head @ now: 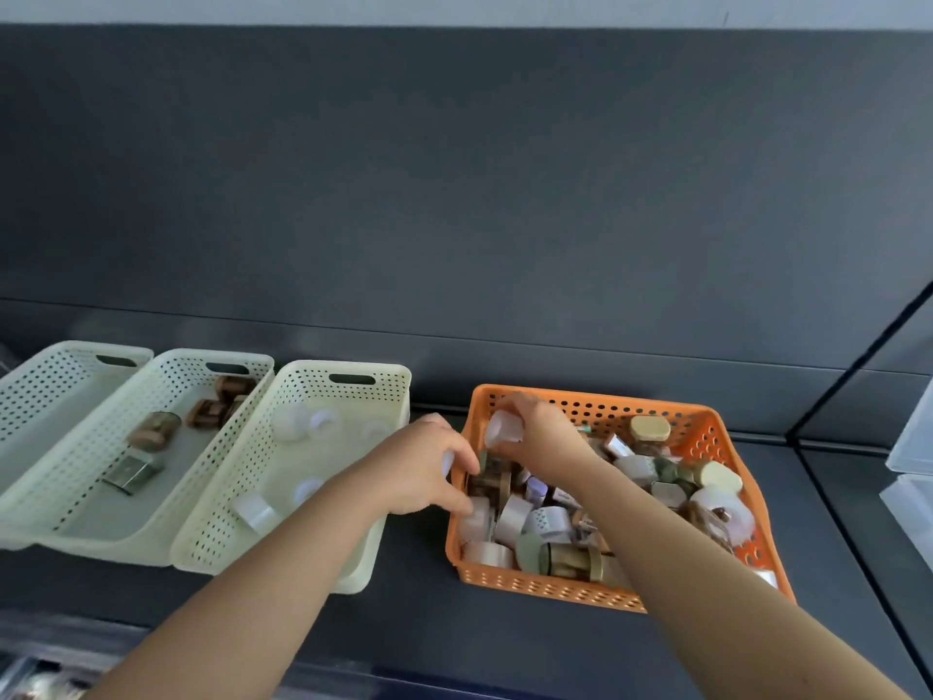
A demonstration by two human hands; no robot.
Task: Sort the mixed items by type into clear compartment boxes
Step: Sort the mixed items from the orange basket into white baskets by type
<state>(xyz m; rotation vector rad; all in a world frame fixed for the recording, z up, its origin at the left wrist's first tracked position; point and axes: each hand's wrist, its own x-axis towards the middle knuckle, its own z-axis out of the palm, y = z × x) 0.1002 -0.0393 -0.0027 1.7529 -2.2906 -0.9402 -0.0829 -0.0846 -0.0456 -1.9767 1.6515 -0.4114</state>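
A view looking down from a person's head at a dark countertop. On the right sits an orange basket [595,396], perforated and piled with mixed small things – white plastic cups, brown bottles, gold-coloured lids, rolls of tape. On the left, three cream baskets stand side by side, touching. The nearest cream basket [348,368] holds several white cups [290,421]; the middle cream basket [227,358] holds a few brown bottles [154,429] and a metal piece; the far left cream basket [75,348] looks bare as far as it shows.

Both bare arms reach forward. The right hand [540,437] is over the back left corner of the orange basket, fingers closed round a white cup [505,427], lifted clear of the pile. The left hand [429,469] rests at the orange basket's left rim, fingers curled; something pale shows at its fingertips, but whether it grips anything cannot be told – the picture is blurred there.

The step in hand appears to be carrying the white cup over to the nearest cream basket, where its like lie. Risks from here: the arms sit close together, so the right hand crossing leftward could knock the left one. The cup is light and smooth, and a loose pinch might drop it between the baskets. Dragging fingers through the heaped pile could also tip bottles over the low rim.
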